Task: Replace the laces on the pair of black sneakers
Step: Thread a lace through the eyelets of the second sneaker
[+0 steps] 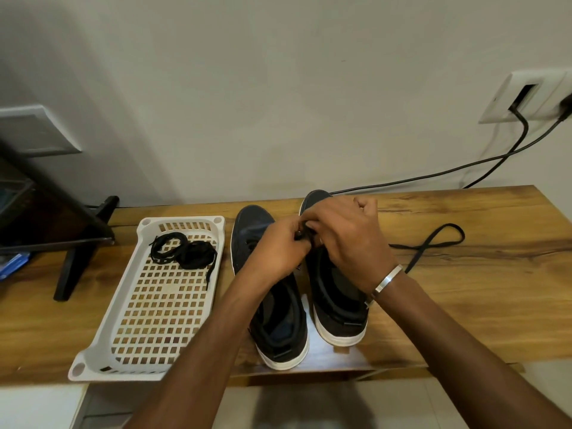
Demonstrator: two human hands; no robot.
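Two black sneakers with white soles stand side by side on the wooden table, heels toward me: the left sneaker (278, 329) and the right sneaker (337, 308). Over the right sneaker's eyelet area my left hand (278, 246) and my right hand (349, 239) meet, and both pinch a black lace (305, 232) between their fingertips. The lace's free length (433, 246) trails in a loop across the table to the right. A bundle of black laces (182, 250) lies in the far end of a white perforated tray (139, 345). My hands hide the eyelets.
The wooden table (464, 305) ends close to me at its front edge. A dark stand (77, 252) sits at the left. Black cables (464, 168) run from a wall socket (526, 97) along the wall behind the sneakers.
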